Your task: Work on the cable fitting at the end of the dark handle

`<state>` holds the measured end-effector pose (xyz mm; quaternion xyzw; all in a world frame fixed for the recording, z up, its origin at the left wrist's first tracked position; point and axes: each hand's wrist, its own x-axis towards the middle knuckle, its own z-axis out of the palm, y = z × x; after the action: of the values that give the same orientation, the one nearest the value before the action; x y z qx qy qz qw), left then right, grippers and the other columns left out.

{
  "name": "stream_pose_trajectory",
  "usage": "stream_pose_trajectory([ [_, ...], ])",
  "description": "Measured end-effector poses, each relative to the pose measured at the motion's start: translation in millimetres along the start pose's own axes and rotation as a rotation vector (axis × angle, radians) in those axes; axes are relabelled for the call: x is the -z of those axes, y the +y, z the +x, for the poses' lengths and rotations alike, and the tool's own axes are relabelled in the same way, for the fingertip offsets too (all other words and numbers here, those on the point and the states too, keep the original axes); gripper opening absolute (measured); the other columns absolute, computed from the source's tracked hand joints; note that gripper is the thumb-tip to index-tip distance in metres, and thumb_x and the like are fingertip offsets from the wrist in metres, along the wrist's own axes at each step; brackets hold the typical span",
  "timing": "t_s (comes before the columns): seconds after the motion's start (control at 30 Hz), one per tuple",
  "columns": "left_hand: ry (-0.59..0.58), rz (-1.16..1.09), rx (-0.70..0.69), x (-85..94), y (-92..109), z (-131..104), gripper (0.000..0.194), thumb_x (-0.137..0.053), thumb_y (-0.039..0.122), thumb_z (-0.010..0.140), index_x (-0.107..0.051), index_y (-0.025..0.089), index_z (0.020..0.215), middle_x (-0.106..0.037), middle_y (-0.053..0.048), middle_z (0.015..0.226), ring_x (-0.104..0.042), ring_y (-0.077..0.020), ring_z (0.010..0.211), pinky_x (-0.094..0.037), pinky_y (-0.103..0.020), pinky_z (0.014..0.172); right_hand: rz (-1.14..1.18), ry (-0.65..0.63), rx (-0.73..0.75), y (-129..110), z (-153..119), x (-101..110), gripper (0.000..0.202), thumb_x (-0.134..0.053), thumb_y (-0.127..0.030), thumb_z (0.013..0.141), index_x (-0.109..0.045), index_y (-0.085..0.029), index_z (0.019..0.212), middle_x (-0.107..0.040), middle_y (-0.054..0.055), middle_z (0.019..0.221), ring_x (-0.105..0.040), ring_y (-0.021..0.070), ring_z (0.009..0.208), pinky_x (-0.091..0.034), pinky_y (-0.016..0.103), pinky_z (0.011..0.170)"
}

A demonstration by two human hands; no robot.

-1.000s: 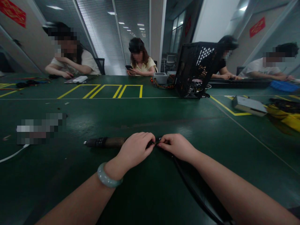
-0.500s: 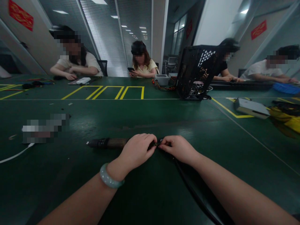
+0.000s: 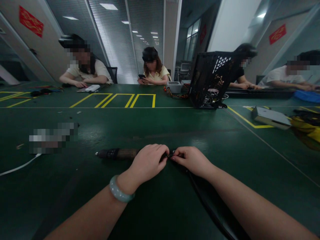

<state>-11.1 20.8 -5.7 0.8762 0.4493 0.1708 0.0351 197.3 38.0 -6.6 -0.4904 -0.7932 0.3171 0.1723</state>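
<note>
A dark, long electric screwdriver [image 3: 124,153] with a brownish grip lies on the green table, its metal tip pointing left. My left hand [image 3: 151,163], with a pale green bangle at the wrist, is closed over its rear end and hides that part. Close beside it, my right hand [image 3: 193,160] pinches the end of a black cable [image 3: 206,201]. Between the two sets of fingertips shows a small dark piece with a brassy glint; whether the cable end is joined to the screwdriver cannot be told. From my right hand the cable runs down to the bottom edge.
A black computer case [image 3: 208,80] stands beyond my hands, with a grey power supply [image 3: 174,87] to its left. A silver box [image 3: 271,117] lies at right near a yellow bundle [image 3: 306,128]. A white cable [image 3: 21,166] is at left. Several people sit across the table.
The whole view has shifted slightly, so everything sits a little lower and to the right. Both hands keep nearly the same grip and place.
</note>
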Motion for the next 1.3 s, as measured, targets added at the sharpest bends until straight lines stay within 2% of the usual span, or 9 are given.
stream_pose_trajectory([
  [0.2,0.009,-0.013,0.034,-1.5,-0.6,-1.6,0.021,-0.058,0.025,0.086,-0.054,0.023,0.107,-0.063,-0.002,0.098,-0.06,-0.0204,0.09,-0.046,-0.036,0.08,-0.023,0.001,0.001,-0.2,-0.2,0.8,0.017,-0.06,-0.038,0.087,-0.071,-0.024,0.085,-0.07,-0.001,0.079,-0.061,0.0142,0.068,-0.037,0.024,0.056],
  [0.4,-0.011,-0.021,0.007,0.4,-0.5,0.0,0.012,-0.057,0.022,0.087,-0.056,0.023,0.099,-0.062,-0.001,0.096,-0.058,-0.0199,0.089,-0.045,-0.036,0.079,-0.014,0.006,0.015,2.2,0.2,0.0,0.017,-0.06,-0.037,0.087,-0.07,-0.024,0.085,-0.07,-0.002,0.08,-0.061,0.0142,0.069,-0.037,0.024,0.058],
  [0.67,-0.021,-0.029,0.003,1.9,0.0,0.3,0.01,-0.057,0.023,0.088,-0.056,0.023,0.098,-0.062,0.0,0.096,-0.058,-0.0198,0.09,-0.045,-0.037,0.079,-0.02,0.007,0.021,1.0,0.1,0.0,0.016,-0.06,-0.037,0.087,-0.07,-0.024,0.085,-0.07,-0.002,0.078,-0.06,0.0141,0.068,-0.036,0.024,0.057],
  [0.9,-0.004,-0.023,0.004,-0.9,-1.3,0.1,0.017,-0.055,0.018,0.087,-0.054,0.022,0.103,-0.062,-0.001,0.097,-0.057,-0.0201,0.09,-0.044,-0.037,0.08,-0.046,0.007,0.008,-0.8,0.2,1.3,0.017,-0.058,-0.037,0.088,-0.07,-0.025,0.084,-0.068,-0.004,0.074,-0.058,0.012,0.064,-0.034,0.023,0.055],
  [1.3,-0.02,-0.02,0.004,1.5,0.0,0.0,0.01,-0.055,0.024,0.09,-0.055,0.022,0.1,-0.062,-0.001,0.097,-0.057,-0.0191,0.09,-0.044,-0.035,0.079,-0.034,0.002,0.004,0.7,-0.3,-0.2,0.018,-0.058,-0.038,0.088,-0.07,-0.024,0.085,-0.068,-0.004,0.073,-0.057,0.0117,0.063,-0.033,0.023,0.055],
])
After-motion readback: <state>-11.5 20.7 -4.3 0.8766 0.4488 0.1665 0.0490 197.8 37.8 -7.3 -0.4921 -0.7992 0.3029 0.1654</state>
